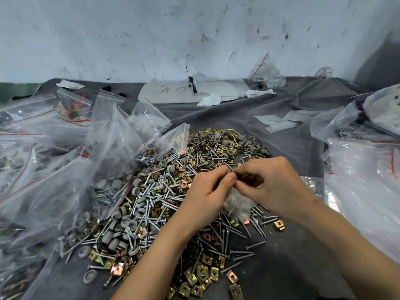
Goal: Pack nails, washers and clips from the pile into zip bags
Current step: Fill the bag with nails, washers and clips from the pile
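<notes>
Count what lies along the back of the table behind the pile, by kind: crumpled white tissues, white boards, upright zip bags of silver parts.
Crumpled white tissues: 3
White board: 1
Upright zip bag of silver parts: 1
Total: 5

Handwritten pen marks are found on the white board (216, 88) lying far centre. One closed loop (180, 89) can be read as "O" or zero. The scribble (165, 91) just left of it cannot be read. Red marks (392, 167) are seen on a zip bag (363, 180) at right, but they are illegible.
</notes>
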### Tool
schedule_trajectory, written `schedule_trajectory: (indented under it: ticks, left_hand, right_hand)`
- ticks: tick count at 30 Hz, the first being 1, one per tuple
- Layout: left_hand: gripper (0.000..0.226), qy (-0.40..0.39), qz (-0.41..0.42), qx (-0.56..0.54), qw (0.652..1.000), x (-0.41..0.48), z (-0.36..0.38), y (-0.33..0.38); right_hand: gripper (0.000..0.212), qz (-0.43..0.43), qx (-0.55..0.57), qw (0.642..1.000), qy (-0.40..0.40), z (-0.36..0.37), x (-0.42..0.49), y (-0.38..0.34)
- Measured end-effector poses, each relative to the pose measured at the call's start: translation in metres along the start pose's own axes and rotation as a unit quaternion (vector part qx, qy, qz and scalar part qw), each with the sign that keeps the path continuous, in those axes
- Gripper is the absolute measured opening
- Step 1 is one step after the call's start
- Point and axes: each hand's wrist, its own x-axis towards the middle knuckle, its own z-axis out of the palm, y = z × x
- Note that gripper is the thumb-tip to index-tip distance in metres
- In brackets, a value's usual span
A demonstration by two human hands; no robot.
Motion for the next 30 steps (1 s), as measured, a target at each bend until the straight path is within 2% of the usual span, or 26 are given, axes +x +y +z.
schedule_trajectory:
  ticks: [3,7,10,14,21,23,24,26,28,30]
  left_hand:
    - [0.029,-0.045,-0.020,-0.067,0.997,0.000,-0.002,0.002]
    - [0.027,-0.082,-0.034,-0.087,0.992,0.001,-0.004,0.002]
    - [0.026,-0.095,-0.048,-0.123,0.987,0.002,-0.006,0.001]
    - [0.024,-0.108,-0.057,-0.133,0.984,0.001,-0.005,0.000]
    - [0.026,-0.177,-0.085,-0.182,0.964,0.000,-0.012,-0.003]
    - [0.025,-0.154,-0.097,-0.210,0.961,0.000,-0.022,-0.005]
    - [0.026,-0.128,-0.098,-0.222,0.962,-0.001,-0.026,-0.007]
    - [0.029,-0.070,-0.093,-0.220,0.968,0.002,-0.031,-0.010]
    - [0.032,-0.026,-0.066,-0.172,0.983,0.003,-0.025,-0.009]
    - [0.028,0.033,0.017,-0.073,0.997,0.003,-0.018,-0.005]
  right_hand:
    - [0.014,0.017,0.012,0.998,-0.053,-0.010,0.002,0.005]
    - [0.015,0.024,0.006,0.993,-0.113,-0.016,0.005,0.006]
    - [0.008,-0.001,-0.021,0.994,-0.112,-0.014,0.005,0.005]
    - [0.015,-0.013,0.002,0.995,-0.096,-0.013,0.004,0.008]
    - [0.015,-0.083,-0.008,0.980,-0.180,-0.026,0.007,0.016]
    - [0.010,-0.059,-0.036,0.983,-0.170,-0.039,0.008,0.028]
    - [0.011,-0.019,-0.016,0.988,-0.155,-0.049,0.006,0.035]
    - [0.020,0.064,0.126,0.984,-0.109,-0.071,0.002,0.045]
    - [0.017,0.089,0.233,0.965,-0.077,-0.078,-0.003,0.048]
    - [0.013,0.092,0.269,0.957,-0.052,-0.070,-0.006,0.043]
